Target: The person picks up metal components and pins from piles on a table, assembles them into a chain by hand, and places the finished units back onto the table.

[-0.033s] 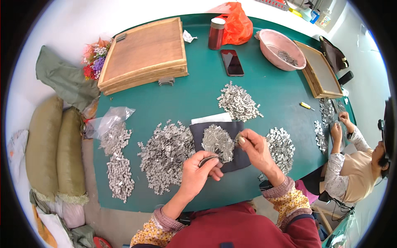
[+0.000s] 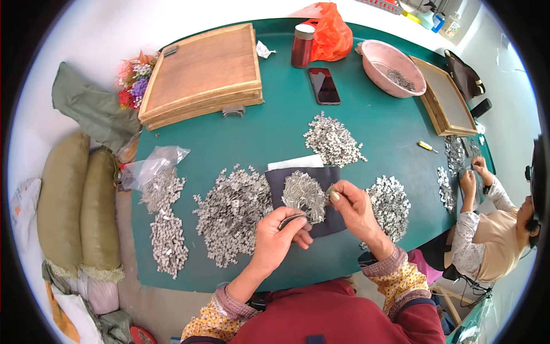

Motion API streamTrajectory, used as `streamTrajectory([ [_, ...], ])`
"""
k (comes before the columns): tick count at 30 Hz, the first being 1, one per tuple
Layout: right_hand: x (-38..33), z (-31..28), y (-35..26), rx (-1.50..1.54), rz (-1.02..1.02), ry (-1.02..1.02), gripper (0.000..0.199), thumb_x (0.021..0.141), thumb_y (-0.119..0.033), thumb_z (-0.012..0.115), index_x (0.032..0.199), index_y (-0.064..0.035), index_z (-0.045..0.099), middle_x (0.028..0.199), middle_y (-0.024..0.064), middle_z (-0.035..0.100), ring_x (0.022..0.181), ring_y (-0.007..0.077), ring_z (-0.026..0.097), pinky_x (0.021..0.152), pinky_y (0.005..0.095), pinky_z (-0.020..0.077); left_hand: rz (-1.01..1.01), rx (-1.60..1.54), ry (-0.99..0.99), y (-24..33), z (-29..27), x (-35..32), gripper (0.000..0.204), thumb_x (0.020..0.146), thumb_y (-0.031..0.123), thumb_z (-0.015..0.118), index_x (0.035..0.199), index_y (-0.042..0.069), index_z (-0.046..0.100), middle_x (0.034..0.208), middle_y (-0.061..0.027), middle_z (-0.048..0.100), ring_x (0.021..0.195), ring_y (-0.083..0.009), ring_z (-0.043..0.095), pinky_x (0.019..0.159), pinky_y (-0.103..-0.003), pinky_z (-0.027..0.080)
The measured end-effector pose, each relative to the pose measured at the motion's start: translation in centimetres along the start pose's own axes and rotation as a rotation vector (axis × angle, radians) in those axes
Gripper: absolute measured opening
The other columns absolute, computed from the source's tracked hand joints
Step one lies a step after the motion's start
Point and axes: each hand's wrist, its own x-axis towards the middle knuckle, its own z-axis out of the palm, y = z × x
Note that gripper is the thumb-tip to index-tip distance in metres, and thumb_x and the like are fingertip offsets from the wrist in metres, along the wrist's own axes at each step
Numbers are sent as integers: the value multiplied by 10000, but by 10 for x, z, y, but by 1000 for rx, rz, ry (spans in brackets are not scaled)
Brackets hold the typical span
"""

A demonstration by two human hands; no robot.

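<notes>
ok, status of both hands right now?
Left hand: closed, holding a thin, dark, flat piece.
Right hand: thumb and finger pinched on a small greyish piece; too small to tell what it is.

In my left fingers (image 2: pixel 282 214) I hold a thin dark piece (image 2: pixel 291 220), tilted; my right fingers (image 2: pixel 352 194) pinch a small greyish piece (image 2: pixel 330 193). Loose silvery pins (image 2: pixel 301 190) lie heaped on the dark cloth (image 2: pixel 330 226).
</notes>
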Motion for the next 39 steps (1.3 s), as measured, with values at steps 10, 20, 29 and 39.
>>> streamTrajectory([
  [10, -35, 47, 7, 24, -228, 28, 28, 926, -12, 585, 953, -7, 577, 802, 83, 567, 702, 153, 562, 626, 287, 473, 84, -65, 0, -7, 5, -23, 123, 950, 43, 569, 1024, -54, 587, 852, -162, 674, 650, -222, 679, 538, -315, 570],
  [20, -57, 57, -8, -11, -289, -25, 158, 882, 40, 587, 1032, -8, 594, 866, 105, 610, 761, 192, 630, 673, 309, 513, 134, -55, -1, -14, -4, -47, 120, 958, 35, 551, 1021, -60, 587, 849, -157, 672, 649, -214, 677, 545, -309, 573],
  [29, -60, 74, -2, 137, -216, 35, 129, 872, 56, 593, 988, 3, 611, 863, 94, 609, 771, 166, 619, 689, 286, 506, 139, -98, 23, -17, -12, -54, 126, 962, 38, 544, 1028, -59, 587, 861, -150, 668, 668, -212, 679, 546, -310, 571],
  [39, -64, 77, -5, -170, -286, 76, 107, 855, 67, 606, 942, 6, 598, 838, 98, 582, 727, 192, 604, 663, 276, 490, 166, -148, 37, -23, -22, -53, 123, 955, 44, 562, 1043, -38, 585, 886, -151, 674, 683, -214, 682, 561, -314, 572],
])
